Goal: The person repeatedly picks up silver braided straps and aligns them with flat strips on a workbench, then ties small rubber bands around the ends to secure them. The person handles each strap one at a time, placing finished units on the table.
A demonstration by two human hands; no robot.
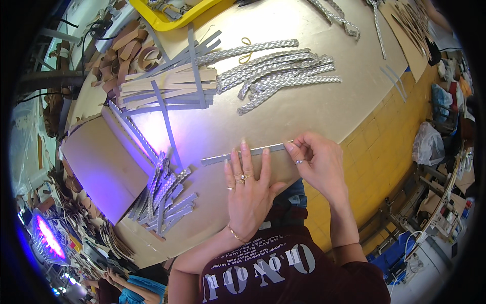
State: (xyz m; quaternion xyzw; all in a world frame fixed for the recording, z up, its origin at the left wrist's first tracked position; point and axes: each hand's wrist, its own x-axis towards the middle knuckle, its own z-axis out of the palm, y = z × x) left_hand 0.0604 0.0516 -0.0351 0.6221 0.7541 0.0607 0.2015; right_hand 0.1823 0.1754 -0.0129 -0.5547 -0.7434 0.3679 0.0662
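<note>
While your left hand (248,195) lies spread across the braided strip (257,150) on the worktop (298,111), your right hand (321,164) has its grip pinched on one end, apt for something probably light, flexible, slick.

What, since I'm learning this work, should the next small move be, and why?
Probably slide the left hand rightward, smoothing the strip: that hand lies spread across its middle, while the right hand pinches the right end.

1 left hand (249,197), 1 right hand (323,167), 1 silver-grey strip (214,160) by worktop (314,111) near edge. 1 yellow tray (190,21) toward far edge, 3 rings (243,178). Braided lengths (253,69) overlap, can't count
</note>
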